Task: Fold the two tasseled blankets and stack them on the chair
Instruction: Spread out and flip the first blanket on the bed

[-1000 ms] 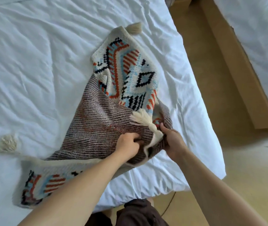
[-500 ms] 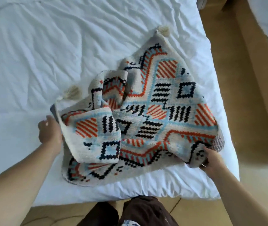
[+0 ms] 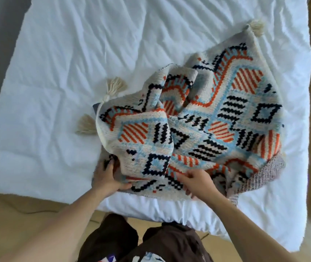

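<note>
The patterned tasseled blanket (image 3: 207,125) lies rumpled on the near right part of the white bed (image 3: 65,72), the left hand (image 3: 106,178) gripping its near left edge, the right hand (image 3: 198,183) pinching its near edge.

A bedroom is shown, in a home or a hotel room. Most of the head view is taken up by a bed (image 3: 75,91) covered with a creased white duvet, its near edge hanging over a light wooden floor (image 3: 18,220). A knitted, patterned blanket (image 3: 217,118) with cream tassels (image 3: 114,87) is spread on the bedding. A thin cable (image 3: 33,212) is seen lying on the floor beside the bed.
</note>
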A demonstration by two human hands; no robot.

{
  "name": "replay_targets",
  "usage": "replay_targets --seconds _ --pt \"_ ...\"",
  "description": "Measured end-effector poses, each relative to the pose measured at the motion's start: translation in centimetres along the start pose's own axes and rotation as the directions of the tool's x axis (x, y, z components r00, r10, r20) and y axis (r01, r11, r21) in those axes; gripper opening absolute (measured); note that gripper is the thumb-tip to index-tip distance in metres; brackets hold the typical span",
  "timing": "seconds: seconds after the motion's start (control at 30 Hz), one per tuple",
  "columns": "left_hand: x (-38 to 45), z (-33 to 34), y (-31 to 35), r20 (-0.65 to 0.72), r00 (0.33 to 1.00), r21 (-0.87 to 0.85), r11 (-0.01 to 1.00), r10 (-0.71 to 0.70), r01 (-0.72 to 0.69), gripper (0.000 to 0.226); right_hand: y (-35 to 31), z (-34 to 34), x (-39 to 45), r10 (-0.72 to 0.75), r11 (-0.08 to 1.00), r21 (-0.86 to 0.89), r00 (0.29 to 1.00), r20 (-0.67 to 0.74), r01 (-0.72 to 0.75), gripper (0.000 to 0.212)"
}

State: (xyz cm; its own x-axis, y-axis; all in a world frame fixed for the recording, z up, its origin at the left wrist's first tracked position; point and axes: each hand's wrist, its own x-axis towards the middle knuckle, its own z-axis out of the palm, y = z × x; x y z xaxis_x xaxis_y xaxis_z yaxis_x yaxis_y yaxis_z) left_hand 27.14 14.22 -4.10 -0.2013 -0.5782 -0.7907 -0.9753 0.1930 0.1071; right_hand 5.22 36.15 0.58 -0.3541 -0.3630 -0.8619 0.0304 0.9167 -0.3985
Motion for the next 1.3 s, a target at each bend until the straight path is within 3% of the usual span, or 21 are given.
replay_targets --seconds 0.07,0.1,0.17,0.2,0.27,0.3,0.4,0.47,0.53,0.6,0.63,0.67,0.73,0.87,0.93,0.97,1.03,1.17,1.2,1.23,1.3 --pt "1.5 -0.3 -2.1 -0.170 0.985 0.112 0.994 0.007 0.012 0.141 -4.9 1.6 1.5 -0.230 0.967 -0.158 0.952 -0.203 0.199 0.040" --pt "2.2 -0.7 -2.7 -0.232 0.973 0.066 0.998 -0.005 0.021 0.133 -7.7 2.4 2.5 -0.354 0.919 -0.273 0.900 -0.254 0.285 0.043" --pt "3.9 -1.7 -3.3 -0.255 0.967 -0.132 0.991 -0.021 -0.014 0.115 -13.2 4.2 5.6 -0.549 0.770 -0.498 0.812 -0.200 0.398 0.057" --pt "5.2 -1.9 -3.6 -0.247 0.969 -0.233 0.972 -0.018 -0.041 0.101 -15.7 5.1 7.6 -0.576 0.698 -0.595 0.806 -0.134 0.399 0.067" --pt "7.0 -2.8 -3.7 -0.221 0.975 -0.333 0.939 0.011 -0.086 0.069 -19.7 7.1 11.8 -0.447 0.634 -0.730 0.891 -0.077 0.255 0.092" --pt "7.8 -3.3 -3.9 -0.176 0.984 -0.358 0.928 0.035 -0.098 0.059 -21.2 8.1 13.7 -0.350 0.633 -0.757 0.932 -0.093 0.162 0.095" --pt "9.7 -4.7 -5.0 -0.005 0.984 -0.365 0.916 0.178 -0.168 0.034 -25.3 10.7 16.2 -0.250 0.698 -0.714 0.952 -0.179 0.049 0.038" --pt "10.4 -6.1 -6.6 -0.031 0.973 -0.382 0.897 0.227 -0.222 0.027 -29.0 12.3 16.2 -0.321 0.766 -0.634 0.918 -0.234 0.107 0.029" --pt "11.4 -8.8 -8.8 -0.072 0.991 -0.528 0.839 0.112 -0.133 0.017 -34.2 13.7 15.4 -0.423 0.776 -0.600 0.866 -0.267 0.194 0.026" --pt "12.7 -12.5 -12.0 -0.053 0.995 -0.804 0.594 -0.088 0.010 0.019 -40.1 14.8 15.1 -0.490 0.800 -0.533 0.812 -0.317 0.275 0.027" --pt "13.6 -14.5 -13.9 -0.036 0.983 -0.893 0.448 -0.179 0.048 0.017 -43.2 15.2 14.9 -0.511 0.813 -0.493 0.787 -0.346 0.311 0.029" --pt "14.7 -16.7 -16.2 -0.053 0.964 -0.930 0.366 -0.261 0.048 0.012 -46.3 15.5 14.9 -0.541 0.810 -0.472 0.755 -0.371 0.349 0.031" --pt "16.8 -20.8 -21.3 -0.134 0.905 -0.951 0.308 -0.403 -0.004 0.008 -52.5 16.1 14.8 -0.605 0.779 -0.475 0.688 -0.400 0.409 0.027" --pt "19.2 -26.9 -31.1 -0.230 0.710 -0.971 0.203 -0.666 -0.124 0.008 -64.8 17.6 15.9 -0.689 0.725 -0.432 0.575 -0.441 0.537 0.014" --pt "20.1 -27.5 -35.8 -0.188 0.669 -0.981 0.170 -0.719 -0.093 0.008 -69.8 19.0 16.9 -0.709 0.705 -0.375 0.570 -0.415 0.602 0.035" --pt "20.5 -27.4 -38.0 -0.167 0.654 -0.985 0.161 -0.738 -0.069 0.008 -71.5 19.9 17.4 -0.710 0.704 -0.334 0.601 -0.367 0.627 0.051" --pt "19.9 -27.3 -40.1 -0.137 0.613 -0.989 0.145 -0.778 -0.036 0.012 -72.7 22.1 18.3 -0.702 0.709 -0.327 0.673 -0.234 0.625 0.075" --pt "17.5 -24.4 -40.6 0.026 0.475 -1.000 -0.015 -0.879 0.026 0.016 -66.8 27.2 20.5 -0.616 0.689 -0.511 0.787 -0.040 0.514 0.069" --pt "17.3 -23.3 -40.5 0.059 0.496 -0.998 -0.052 -0.866 0.028 0.012 -64.1 28.5 20.5 -0.594 0.665 -0.555 0.805 0.014 0.500 0.066" --pt "17.1 -22.7 -40.2 0.092 0.566 -0.995 -0.096 -0.820 0.021 0.005 -61.3 29.8 20.5 -0.573 0.639 -0.595 0.818 0.054 0.487 0.063" --pt "17.3 -21.5 -39.5 0.193 0.736 -0.961 -0.275 -0.649 0.010 0.028 -55.3 31.7 19.7 -0.574 0.568 -0.674 0.814 0.087 0.472 0.053"
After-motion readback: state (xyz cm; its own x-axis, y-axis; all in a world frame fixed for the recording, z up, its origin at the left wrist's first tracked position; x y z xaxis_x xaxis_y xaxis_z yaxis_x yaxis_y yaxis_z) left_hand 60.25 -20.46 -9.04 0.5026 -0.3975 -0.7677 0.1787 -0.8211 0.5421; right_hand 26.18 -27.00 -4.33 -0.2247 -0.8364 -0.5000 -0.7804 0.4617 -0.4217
